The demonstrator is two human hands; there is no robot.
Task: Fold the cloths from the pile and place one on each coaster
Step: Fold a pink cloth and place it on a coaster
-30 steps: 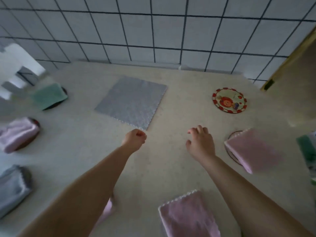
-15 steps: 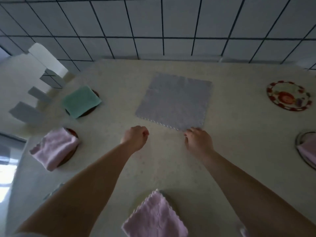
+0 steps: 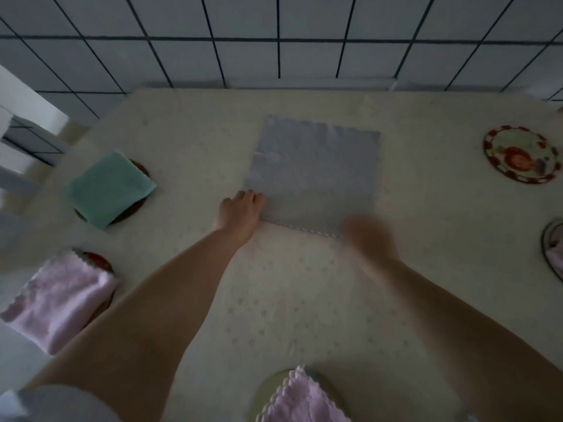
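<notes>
A grey cloth [image 3: 316,169] with a scalloped edge lies spread flat on the cream table [image 3: 304,306], near the tiled wall. My left hand [image 3: 240,213] is at its near left corner, fingers curled onto the corner. My right hand [image 3: 370,239] is at the near right corner, too blurred to read its fingers. A red-patterned coaster [image 3: 522,153] lies bare at the far right. Folded cloths sit on other coasters: a green cloth [image 3: 109,187], a pink cloth [image 3: 58,296] at the left, and another pink cloth [image 3: 301,400] at the bottom edge.
At the right edge a round coaster [image 3: 550,239] carries a pink cloth that is mostly cut off. The tiled wall [image 3: 274,41] bounds the table's far side. White and grey furniture [image 3: 21,132] stands beyond the table's left corner.
The view swung left and centred on the grey cloth. My left hand moved forward to the cloth's near left corner. My right hand reached the near right corner and is now moving.
</notes>
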